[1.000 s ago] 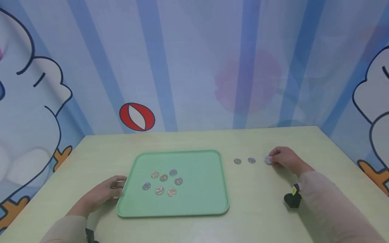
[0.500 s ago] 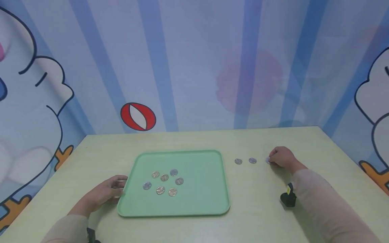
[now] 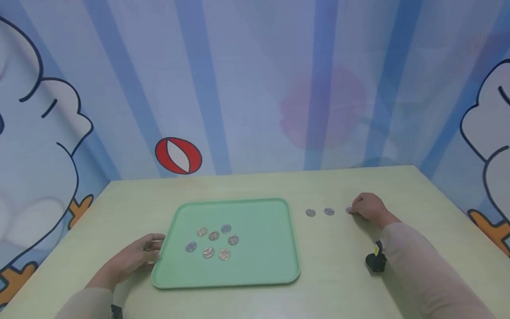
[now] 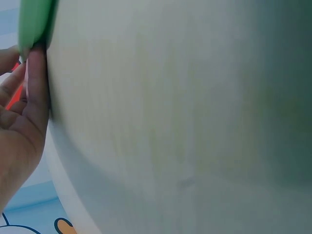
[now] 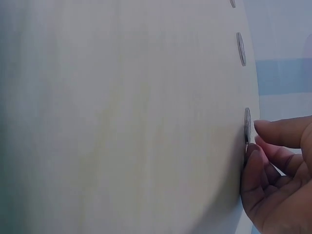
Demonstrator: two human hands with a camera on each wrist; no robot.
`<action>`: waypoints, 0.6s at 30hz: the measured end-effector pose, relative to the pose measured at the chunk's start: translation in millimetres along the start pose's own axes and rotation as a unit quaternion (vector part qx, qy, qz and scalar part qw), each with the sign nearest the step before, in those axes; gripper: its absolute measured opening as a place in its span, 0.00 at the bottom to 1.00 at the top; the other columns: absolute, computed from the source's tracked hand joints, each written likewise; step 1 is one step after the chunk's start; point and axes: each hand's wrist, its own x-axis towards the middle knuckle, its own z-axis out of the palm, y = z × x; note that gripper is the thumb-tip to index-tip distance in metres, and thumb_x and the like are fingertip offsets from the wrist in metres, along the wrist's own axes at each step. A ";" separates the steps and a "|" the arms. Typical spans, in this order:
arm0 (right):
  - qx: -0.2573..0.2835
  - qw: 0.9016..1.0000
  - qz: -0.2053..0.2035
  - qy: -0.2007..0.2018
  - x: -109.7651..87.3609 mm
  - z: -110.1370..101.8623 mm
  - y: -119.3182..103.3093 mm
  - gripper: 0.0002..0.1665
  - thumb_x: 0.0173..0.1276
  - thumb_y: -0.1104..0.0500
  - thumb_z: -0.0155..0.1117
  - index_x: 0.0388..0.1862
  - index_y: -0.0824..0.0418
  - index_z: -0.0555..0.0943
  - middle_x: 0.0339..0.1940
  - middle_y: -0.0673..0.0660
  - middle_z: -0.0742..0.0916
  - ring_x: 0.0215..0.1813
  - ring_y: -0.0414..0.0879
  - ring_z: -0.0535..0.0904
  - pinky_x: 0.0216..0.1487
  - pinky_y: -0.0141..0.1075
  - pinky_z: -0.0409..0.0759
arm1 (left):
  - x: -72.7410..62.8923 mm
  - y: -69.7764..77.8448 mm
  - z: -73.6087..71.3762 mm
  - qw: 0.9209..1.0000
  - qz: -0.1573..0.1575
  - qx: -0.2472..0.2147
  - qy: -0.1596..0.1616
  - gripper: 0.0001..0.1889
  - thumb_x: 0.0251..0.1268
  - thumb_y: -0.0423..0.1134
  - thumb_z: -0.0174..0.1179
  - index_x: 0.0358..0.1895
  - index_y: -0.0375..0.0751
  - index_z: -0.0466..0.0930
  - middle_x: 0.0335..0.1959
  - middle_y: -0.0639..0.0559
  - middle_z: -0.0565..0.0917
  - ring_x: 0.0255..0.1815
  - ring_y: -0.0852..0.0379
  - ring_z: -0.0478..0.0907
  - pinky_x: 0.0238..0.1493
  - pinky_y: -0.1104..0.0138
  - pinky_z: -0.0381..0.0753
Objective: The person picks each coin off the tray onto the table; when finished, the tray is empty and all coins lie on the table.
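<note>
My right hand (image 3: 369,207) is low over the table at the right, fingers curled, thumb and fingertips at the edge of a silvery coin (image 5: 247,126) that lies flat. Two similar coins, a nearer one (image 3: 329,211) and a farther one (image 3: 311,212), lie to its left in a row. My left hand (image 3: 135,253) rests at the left side of a green tray (image 3: 263,266), relaxed fingertips touching its rim. In the left wrist view, the fingers (image 4: 36,83) reach up to the tray's edge. Several coins (image 3: 214,235) lie scattered on the tray's left half.
The pale yellow table (image 3: 330,288) ends at a wall (image 3: 255,88) with blue stripes and cartoon prints. A black wrist device (image 3: 376,262) hangs below the right sleeve (image 3: 426,270).
The coin at my right fingertips was tilted and more exposed; now it lies flat and slightly farther left. My right forearm has shifted a little left. The left hand has kept its place at the tray.
</note>
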 end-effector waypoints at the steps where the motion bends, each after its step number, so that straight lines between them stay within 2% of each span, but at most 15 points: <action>1: 0.008 1.000 0.001 -0.001 0.0 -0.2 1.0 0.08 0.56 0.64 0.53 0.29 0.71 0.71 0.23 0.57 0.74 0.25 0.46 0.68 0.23 0.34 0.69 | 0.6 -0.3 -0.1 1.000 0.001 -0.001 0.000 0.28 0.55 0.30 0.49 0.61 0.30 0.53 0.55 0.30 0.62 0.51 0.41 0.66 0.46 0.53 0.73; 7: 0.038 0.999 -0.003 -0.012 -2.7 -4.7 1.3 0.11 0.55 0.61 0.57 0.31 0.70 0.71 0.24 0.56 0.74 0.26 0.47 0.68 0.23 0.33 0.69 | 1.0 0.2 1.1 1.000 -0.002 -0.001 0.005 0.28 0.55 0.29 0.49 0.61 0.31 0.53 0.55 0.31 0.63 0.51 0.41 0.67 0.46 0.53 0.73; 14: 0.059 0.998 0.003 -0.039 -7.7 -11.2 -13.0 0.15 0.60 0.61 0.48 0.40 0.73 0.69 0.27 0.57 0.74 0.30 0.48 0.69 0.29 0.34 0.71 | -0.9 1.5 1.5 1.000 0.002 -0.002 0.002 0.28 0.56 0.30 0.48 0.61 0.31 0.53 0.55 0.30 0.62 0.51 0.40 0.66 0.46 0.53 0.73; 18: 0.079 0.996 -0.004 -0.052 -10.2 -11.8 -25.0 0.17 0.62 0.59 0.49 0.43 0.73 0.68 0.33 0.60 0.75 0.34 0.49 0.70 0.33 0.35 0.73 | 0.6 1.3 1.8 1.000 -0.004 0.003 0.005 0.29 0.54 0.29 0.50 0.61 0.31 0.53 0.55 0.30 0.62 0.51 0.39 0.66 0.46 0.53 0.73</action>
